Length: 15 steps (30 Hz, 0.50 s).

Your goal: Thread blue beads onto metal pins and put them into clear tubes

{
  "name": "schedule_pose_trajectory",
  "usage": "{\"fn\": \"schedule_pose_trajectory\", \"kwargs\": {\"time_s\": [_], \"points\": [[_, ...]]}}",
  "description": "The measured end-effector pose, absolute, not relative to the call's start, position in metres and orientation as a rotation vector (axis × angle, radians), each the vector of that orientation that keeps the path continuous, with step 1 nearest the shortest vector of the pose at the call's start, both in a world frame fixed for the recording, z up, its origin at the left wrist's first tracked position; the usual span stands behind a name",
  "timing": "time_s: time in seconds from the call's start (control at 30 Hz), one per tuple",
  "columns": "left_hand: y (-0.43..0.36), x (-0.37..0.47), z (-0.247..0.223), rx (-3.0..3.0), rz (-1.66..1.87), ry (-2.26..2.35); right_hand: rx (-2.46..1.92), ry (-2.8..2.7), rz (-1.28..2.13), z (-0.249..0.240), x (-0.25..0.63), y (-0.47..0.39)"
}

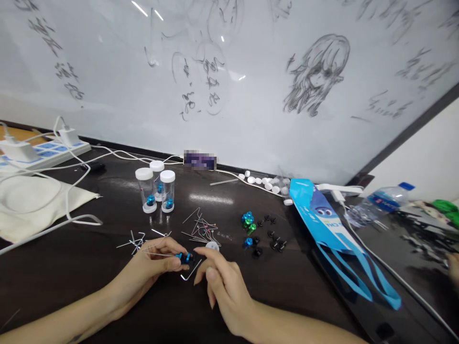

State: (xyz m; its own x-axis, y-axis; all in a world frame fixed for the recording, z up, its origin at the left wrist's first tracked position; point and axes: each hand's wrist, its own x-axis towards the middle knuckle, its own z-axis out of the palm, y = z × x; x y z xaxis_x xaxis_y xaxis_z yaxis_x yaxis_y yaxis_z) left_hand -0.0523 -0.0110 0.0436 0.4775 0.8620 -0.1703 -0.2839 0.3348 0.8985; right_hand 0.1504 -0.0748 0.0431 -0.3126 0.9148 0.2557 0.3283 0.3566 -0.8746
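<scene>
My left hand [161, 260] pinches a small blue and black part [183, 258] between thumb and fingers, and a thin wire sticks out to the left from the grip. Just right of that part, my right hand [224, 282] has its fingers apart and curved, with nothing seen between them. An L-shaped hex key [191, 271] lies on the dark table between the hands. Beyond them is a pile of thin bent wires [202, 229], with a white round cap [213, 246] at its near edge. More bent metal keys [135, 242] lie left of my left hand.
Three clear tubes with white caps [145, 188] stand at the back left. Blue and green parts [248, 219] and black screws [276, 242] lie to the right. White caps [267, 184] sit by the whiteboard. A blue bag [315, 210], cables and a bottle [390, 197] are farther right.
</scene>
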Motion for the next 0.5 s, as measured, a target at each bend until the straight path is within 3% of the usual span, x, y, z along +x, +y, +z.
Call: {"fn": "schedule_pose_trajectory", "kwargs": {"time_s": [0.5], "points": [[-0.0121,-0.0542,0.0408,0.934,0.837,0.742,-1.066,-1.845,0.92,0.044,0.1513,-0.0743]]}}
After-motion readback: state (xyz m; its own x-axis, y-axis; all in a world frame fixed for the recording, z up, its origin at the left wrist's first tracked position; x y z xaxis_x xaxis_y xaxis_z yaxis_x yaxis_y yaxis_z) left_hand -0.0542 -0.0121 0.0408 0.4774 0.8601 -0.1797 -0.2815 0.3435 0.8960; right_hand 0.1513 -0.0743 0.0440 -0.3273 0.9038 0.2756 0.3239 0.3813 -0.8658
